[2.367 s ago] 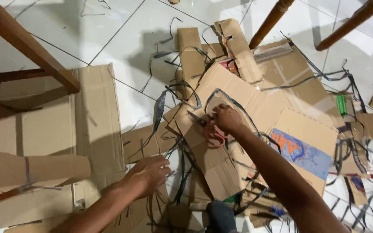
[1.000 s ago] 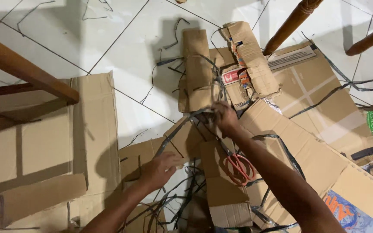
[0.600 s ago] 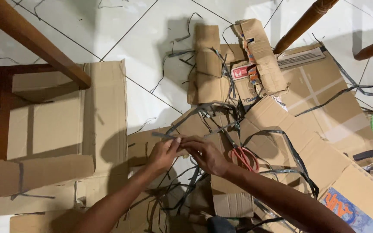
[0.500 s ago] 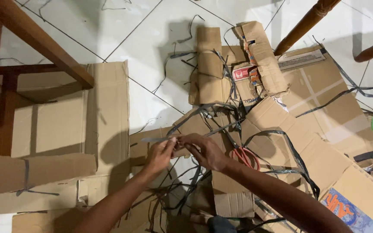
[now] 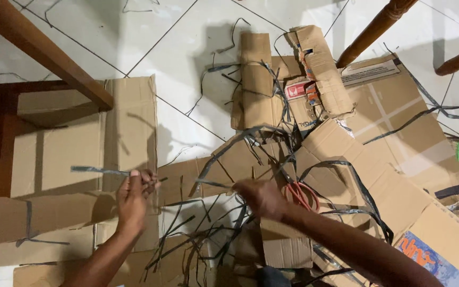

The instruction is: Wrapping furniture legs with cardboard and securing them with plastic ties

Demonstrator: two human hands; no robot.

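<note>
Bright overhead light, soft shadows, slight motion blur

A thin dark plastic strap [image 5: 94, 170] is held stretched roughly level between the two hands, its free end sticking out leftward over a flattened brown cardboard sheet [image 5: 54, 154]. Its right part is blurred. More dark straps [image 5: 197, 234] lie tangled and curled just below it, over cardboard pieces on the tiled floor.
</note>
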